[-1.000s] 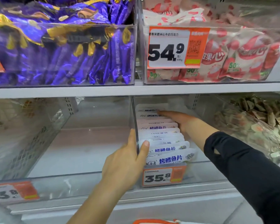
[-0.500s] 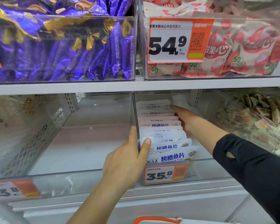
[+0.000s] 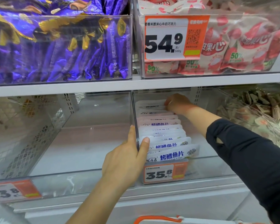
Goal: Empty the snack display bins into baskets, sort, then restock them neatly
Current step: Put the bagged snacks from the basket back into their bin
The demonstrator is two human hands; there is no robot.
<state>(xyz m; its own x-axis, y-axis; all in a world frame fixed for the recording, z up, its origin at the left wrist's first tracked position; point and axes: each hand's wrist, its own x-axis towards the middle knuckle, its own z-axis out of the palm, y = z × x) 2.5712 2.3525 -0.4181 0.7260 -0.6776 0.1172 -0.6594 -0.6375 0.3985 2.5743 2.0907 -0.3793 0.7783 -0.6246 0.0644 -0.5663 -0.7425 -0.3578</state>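
**Both hands in the fish fillet bin, lower shelf**

Left hand (image 3: 128, 160) grips the clear divider wall (image 3: 134, 120) between two lower-shelf bins: thumb on the left side of the wall, index finger hooked over onto the right side, its tip touching the front packets. Right hand (image 3: 176, 102), in a dark sleeve (image 3: 249, 156), reaches to the back of the same bin, fingers curled down onto the rearmost packets; can't tell whether it pinches one or just presses.

Roasted cod fillet packets (image 3: 166, 143), white with blue print, stand in a front-to-back row along the left side of the clear bin (image 3: 208, 167), leaning backward. Price tag 35.8 (image 3: 165, 172) clipped on the bin front, just below the front packet.

Bin to the left (image 3: 71, 151) shows only bare floor; tag 13.8 (image 3: 13, 190) on its front. Bin to the right holds loose brown-and-white wrapped snacks (image 3: 265, 110).

Upper shelf: purple-and-gold packets (image 3: 63, 50) in the left bin, red-and-white packets (image 3: 241, 46) in the right bin with a 54.9 tag (image 3: 174, 38). Orange basket handle (image 3: 158, 219) at the bottom edge.
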